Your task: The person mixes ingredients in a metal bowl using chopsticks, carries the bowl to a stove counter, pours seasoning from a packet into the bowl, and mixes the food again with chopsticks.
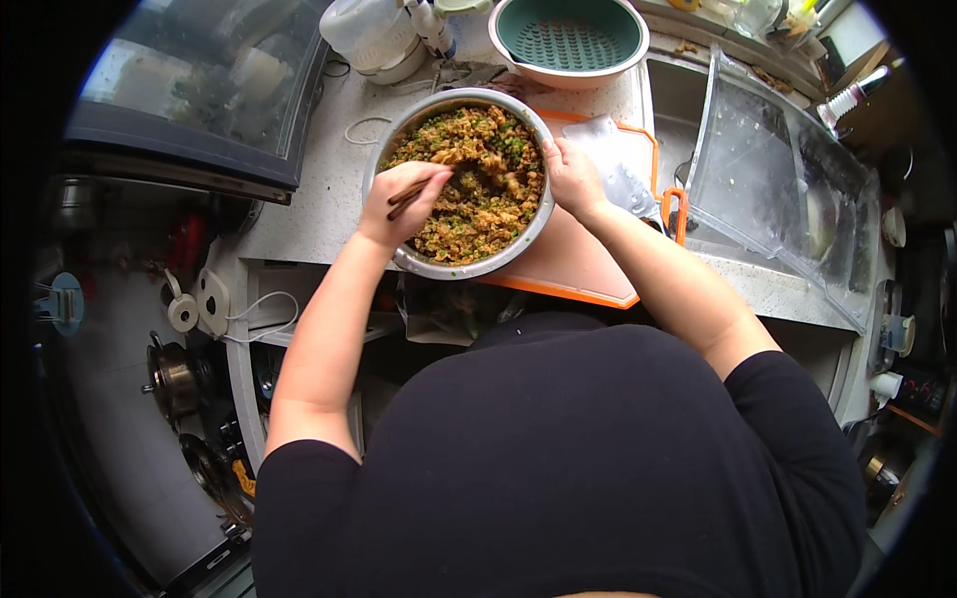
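Observation:
A round metal bowl holds a brown minced filling flecked with chopped greens. Inside its left rim, my left hand grips a pair of brown chopsticks, whose lower ends are hidden by the hand and the filling. My right hand clasps the bowl's right rim, thumb on top. Beneath the bowl's right part lies an orange-edged cutting board. A cleaver with a wet, shiny blade rests on the board, just beyond my right hand.
A green colander in a pale basin stands behind the bowl. To the right, a clear plastic drawer leans across the sink. A dark glass-fronted cabinet borders the counter's left. A white cord lies beside the bowl.

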`<action>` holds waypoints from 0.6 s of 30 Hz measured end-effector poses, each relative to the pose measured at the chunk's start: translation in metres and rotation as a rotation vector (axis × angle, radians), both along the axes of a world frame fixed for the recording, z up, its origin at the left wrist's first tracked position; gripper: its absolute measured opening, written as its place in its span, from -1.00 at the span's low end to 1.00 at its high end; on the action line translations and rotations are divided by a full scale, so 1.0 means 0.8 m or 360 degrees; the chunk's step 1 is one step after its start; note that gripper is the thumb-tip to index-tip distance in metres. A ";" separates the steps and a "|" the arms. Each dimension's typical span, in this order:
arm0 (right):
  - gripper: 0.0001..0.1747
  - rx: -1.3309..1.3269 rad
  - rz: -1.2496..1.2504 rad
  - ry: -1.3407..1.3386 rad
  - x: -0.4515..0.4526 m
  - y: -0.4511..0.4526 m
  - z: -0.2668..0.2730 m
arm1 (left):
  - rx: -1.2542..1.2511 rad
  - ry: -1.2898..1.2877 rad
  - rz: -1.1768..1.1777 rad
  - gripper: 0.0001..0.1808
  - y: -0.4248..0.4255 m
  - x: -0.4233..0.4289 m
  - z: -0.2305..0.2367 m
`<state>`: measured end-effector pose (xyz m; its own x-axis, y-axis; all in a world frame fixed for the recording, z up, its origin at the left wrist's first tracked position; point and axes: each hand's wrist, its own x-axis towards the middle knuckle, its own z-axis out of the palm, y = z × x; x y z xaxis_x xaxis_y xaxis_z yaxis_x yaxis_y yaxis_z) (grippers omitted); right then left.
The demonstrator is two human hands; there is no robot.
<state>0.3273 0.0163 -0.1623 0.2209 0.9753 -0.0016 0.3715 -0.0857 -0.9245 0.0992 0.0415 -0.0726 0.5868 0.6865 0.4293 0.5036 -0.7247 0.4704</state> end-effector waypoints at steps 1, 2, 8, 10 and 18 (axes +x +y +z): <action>-0.59 -0.0015 -0.0044 -0.0045 0.003 -0.004 -0.002 | -0.0103 0.0043 0.0046 -0.93 -0.008 -0.015 0.002; -0.59 -0.0023 -0.0063 -0.0045 0.006 -0.009 -0.006 | -0.0154 0.0086 0.0007 -0.93 -0.029 -0.026 0.000; -0.60 0.0061 0.0012 0.0049 0.004 0.001 -0.004 | -0.0056 -0.0030 -0.0280 -0.94 -0.033 0.023 -0.008; -0.60 0.0059 0.0019 0.0024 0.012 0.005 -0.004 | 0.0016 -0.0081 -0.0161 -0.93 0.000 0.021 -0.006; -0.59 0.0093 -0.0005 0.0040 0.031 0.012 0.006 | -0.0024 -0.0102 -0.0300 -0.93 -0.026 0.050 -0.003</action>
<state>0.3518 0.0260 -0.1572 0.2245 0.9732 0.0497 0.3482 -0.0324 -0.9369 0.1389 0.0209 -0.0751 0.6774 0.5737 0.4604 0.3281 -0.7958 0.5089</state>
